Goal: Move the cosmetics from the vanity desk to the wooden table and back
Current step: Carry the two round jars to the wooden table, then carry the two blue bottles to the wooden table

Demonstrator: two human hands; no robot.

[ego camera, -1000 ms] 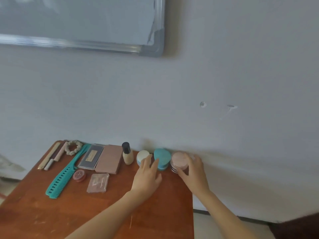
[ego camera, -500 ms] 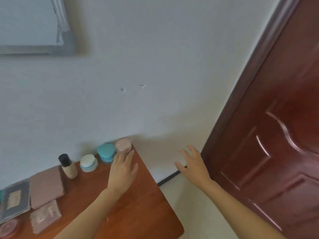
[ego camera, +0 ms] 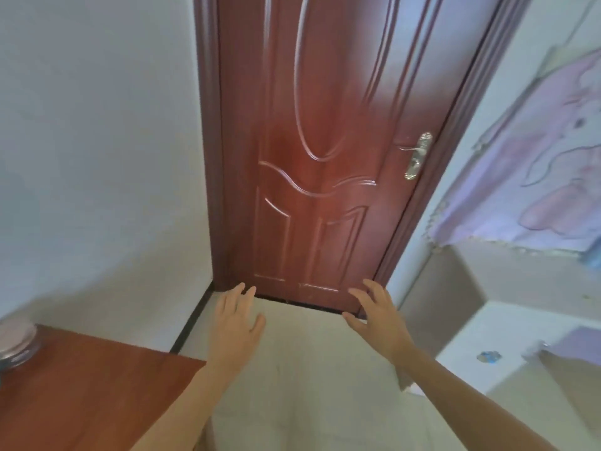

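Note:
The wooden table [ego camera: 97, 392] fills the lower left corner of the head view. Only one cosmetic shows on it, a round pink powder jar [ego camera: 16, 345] cut off by the left edge. My left hand [ego camera: 235, 323] floats over the pale floor just right of the table's corner, fingers straight, holding nothing. My right hand [ego camera: 379, 315] hovers further right with its fingers spread, also holding nothing. Both hands are in front of the door's lower edge. The other cosmetics are out of view.
A closed dark red door [ego camera: 318, 151] with a metal handle [ego camera: 418, 156] stands straight ahead. A white wall is on the left. At the right is a white desk [ego camera: 507, 336] under a pink and purple cloth [ego camera: 553, 164].
The view has swung right from the table and its cosmetics to the door. My right hand has let go of the pink jar, and both hands have left the table, holding nothing.

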